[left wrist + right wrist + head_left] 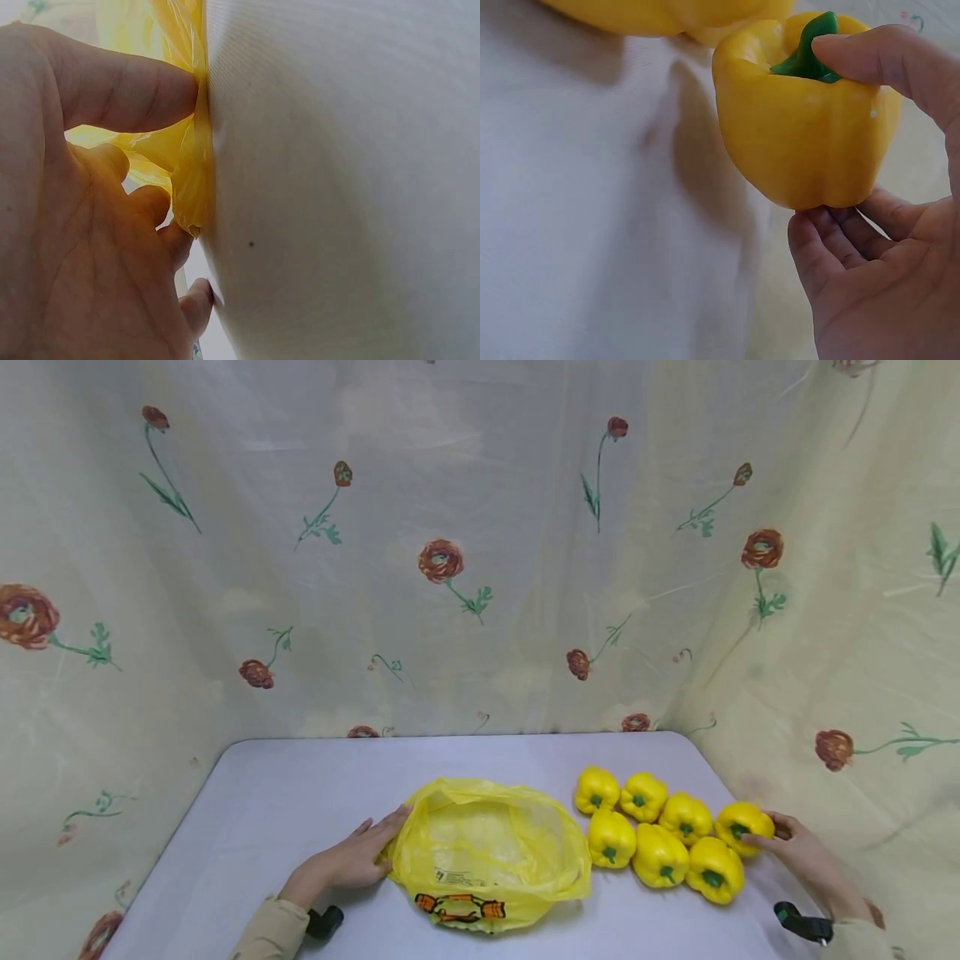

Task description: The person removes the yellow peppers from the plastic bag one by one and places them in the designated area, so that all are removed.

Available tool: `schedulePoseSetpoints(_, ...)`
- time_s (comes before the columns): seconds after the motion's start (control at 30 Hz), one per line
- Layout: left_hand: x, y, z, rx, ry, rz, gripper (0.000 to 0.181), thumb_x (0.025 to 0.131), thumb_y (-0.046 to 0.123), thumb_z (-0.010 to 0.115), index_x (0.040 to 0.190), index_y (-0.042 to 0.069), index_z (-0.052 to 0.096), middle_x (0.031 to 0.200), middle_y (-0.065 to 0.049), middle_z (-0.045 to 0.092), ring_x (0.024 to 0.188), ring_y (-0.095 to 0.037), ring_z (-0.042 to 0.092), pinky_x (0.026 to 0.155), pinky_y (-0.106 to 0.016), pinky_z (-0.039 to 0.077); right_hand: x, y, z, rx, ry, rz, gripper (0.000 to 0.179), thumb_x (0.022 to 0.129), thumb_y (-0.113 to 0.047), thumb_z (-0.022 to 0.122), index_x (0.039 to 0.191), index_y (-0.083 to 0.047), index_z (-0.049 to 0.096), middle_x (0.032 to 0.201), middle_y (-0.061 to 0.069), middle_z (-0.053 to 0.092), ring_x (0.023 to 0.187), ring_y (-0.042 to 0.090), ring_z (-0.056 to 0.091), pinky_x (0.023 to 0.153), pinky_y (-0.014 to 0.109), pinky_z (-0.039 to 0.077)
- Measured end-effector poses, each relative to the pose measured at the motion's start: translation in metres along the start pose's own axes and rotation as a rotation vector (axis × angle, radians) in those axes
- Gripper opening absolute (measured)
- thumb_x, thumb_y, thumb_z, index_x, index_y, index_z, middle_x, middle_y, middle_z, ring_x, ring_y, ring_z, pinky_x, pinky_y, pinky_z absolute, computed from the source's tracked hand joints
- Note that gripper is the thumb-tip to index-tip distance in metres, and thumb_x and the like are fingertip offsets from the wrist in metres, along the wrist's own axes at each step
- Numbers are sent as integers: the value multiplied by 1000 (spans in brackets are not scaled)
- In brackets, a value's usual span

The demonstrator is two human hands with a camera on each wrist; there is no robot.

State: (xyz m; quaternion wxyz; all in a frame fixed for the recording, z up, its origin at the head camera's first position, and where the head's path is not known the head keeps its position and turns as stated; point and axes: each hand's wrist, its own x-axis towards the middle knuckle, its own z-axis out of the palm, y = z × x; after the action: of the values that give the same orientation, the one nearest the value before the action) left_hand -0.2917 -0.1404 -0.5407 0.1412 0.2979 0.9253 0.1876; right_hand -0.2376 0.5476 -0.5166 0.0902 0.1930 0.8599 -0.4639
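A yellow plastic bag [525,906] lies on the table with its wide mouth facing up and orange-and-black print on its front. My left hand [360,853] rests against the bag's left side, fingers fairly straight. In the left wrist view the thumb [135,94] touches the crinkled yellow film [191,176]. At the far right, my right hand [806,856] holds a yellow bell pepper [738,822] with a green stem. The right wrist view shows that bell pepper [802,127] between the thumb, beside the stem, and the fingers under its base.
Several more yellow bell peppers [660,857] sit close together between the bag and my right hand. The white table [300,802] has a floral curtain [480,485] behind it and at its sides. A dark strap device [802,922] is on the right wrist.
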Motion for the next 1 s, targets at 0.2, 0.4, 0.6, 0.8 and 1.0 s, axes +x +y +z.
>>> schedulePoseSetpoints(0.2,0,2,0,-10,-2,-2,76,95,20,48,156,15,4,164,-3,10,150,-24,12,122,-53,9,-1,3,8,-42,-22,-19,116,84,-55,66,147,16,-2,148,41,8,131,53,21,111,68,22)
schedulePoseSetpoints(0.4,1,3,0,0,0,-9,76,95,20,49,156,16,4,164,-3,10,151,-23,13,122,-52,10,0,5,8,-54,-27,-20,114,85,-55,65,147,15,0,148,41,7,132,54,19,110,68,21)
schedulePoseSetpoints(0.6,4,2,-1,1,-4,-7,76,96,22,49,156,15,4,164,-3,9,151,-23,13,121,-53,10,2,7,6,-71,-44,-14,112,87,-59,60,148,13,-1,150,41,5,134,55,16,110,68,20)
schedulePoseSetpoints(0.8,2,-1,0,-53,-23,-26,74,95,26,49,156,15,8,164,-2,8,151,-23,11,121,-54,9,-6,-6,5,-56,-61,-29,108,93,-60,47,146,10,-17,151,39,-8,139,56,2,113,67,14)
schedulePoseSetpoints(1.0,-3,-1,-7,-155,7,-26,62,99,28,42,155,20,18,164,-3,10,151,-26,12,121,-55,10,-20,-36,14,-168,10,-132,106,94,-60,45,147,10,-15,151,40,-10,139,58,0,110,70,13)
